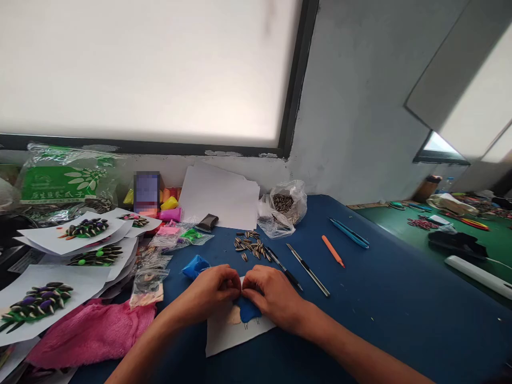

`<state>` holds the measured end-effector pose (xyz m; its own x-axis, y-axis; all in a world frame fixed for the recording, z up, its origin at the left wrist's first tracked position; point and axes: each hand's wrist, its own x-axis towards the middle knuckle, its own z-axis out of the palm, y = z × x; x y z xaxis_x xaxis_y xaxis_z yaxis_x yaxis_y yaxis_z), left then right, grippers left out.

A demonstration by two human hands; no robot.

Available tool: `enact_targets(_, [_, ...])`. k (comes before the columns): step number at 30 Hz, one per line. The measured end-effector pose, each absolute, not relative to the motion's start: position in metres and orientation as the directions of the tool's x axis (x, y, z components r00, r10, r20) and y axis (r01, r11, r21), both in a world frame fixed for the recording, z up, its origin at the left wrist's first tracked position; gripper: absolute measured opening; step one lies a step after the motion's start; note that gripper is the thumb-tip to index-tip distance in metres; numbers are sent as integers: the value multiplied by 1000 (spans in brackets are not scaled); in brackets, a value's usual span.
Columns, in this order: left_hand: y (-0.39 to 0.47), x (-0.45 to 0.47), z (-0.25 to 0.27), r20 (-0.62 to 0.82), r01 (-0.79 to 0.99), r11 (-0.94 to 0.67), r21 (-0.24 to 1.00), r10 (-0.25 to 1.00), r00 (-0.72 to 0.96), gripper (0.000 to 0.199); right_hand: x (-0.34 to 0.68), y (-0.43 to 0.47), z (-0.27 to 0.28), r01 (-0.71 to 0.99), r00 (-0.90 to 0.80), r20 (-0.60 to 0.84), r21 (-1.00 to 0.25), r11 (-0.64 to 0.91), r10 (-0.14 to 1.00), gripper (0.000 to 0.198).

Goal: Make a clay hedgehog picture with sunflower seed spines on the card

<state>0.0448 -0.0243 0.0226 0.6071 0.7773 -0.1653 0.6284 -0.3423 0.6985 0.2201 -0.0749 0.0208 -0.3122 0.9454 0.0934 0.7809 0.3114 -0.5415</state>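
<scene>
A small white sheet of paper [224, 340] lies on the blue tabletop, with a flat patch of blue clay [248, 312] and a peach patch [233, 316] on it. Drawn zigzag marks show below the blue patch. My left hand [219, 288] and my right hand [270, 293] meet over the sheet's upper part, fingertips pinched together and nearly touching. My right thumb rests by the blue clay. Whatever the fingertips pinch is hidden. Just beyond my left hand sits a blue packet [195, 266]. Loose sunflower seeds [252, 246] lie past both hands.
Right of my hands lie a black pen [286, 271], a craft knife [308, 271], an orange marker [333, 250] and blue tweezers [349, 232]. A seed bag [294, 205] stands behind. Seed pictures [90, 272] and a pink cloth [96, 333] crowd the left.
</scene>
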Motion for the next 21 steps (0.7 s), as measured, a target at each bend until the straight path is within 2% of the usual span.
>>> enact_targets(5, [-24, 45, 20, -138, 622, -377, 687, 772, 620, 16, 216, -78, 20, 814, -264, 132, -501, 294, 956, 14])
enact_targets(10, [-23, 46, 20, -139, 630, -390, 672, 768, 624, 18, 222, -75, 21, 808, -236, 141, -521, 275, 961, 16])
enact_targets(14, [-23, 45, 20, -144, 613, -373, 697, 764, 629, 18, 229, -73, 23, 754, -320, 120, -568, 329, 940, 22])
enact_targets(18, [-24, 42, 22, -168, 594, -345, 727, 750, 640, 17, 232, -74, 28, 757, -351, 74, -564, 329, 934, 18])
enact_targets(21, [-26, 39, 27, -209, 605, -334, 723, 728, 652, 36, 231, -75, 30, 780, -336, 43, -548, 303, 941, 15])
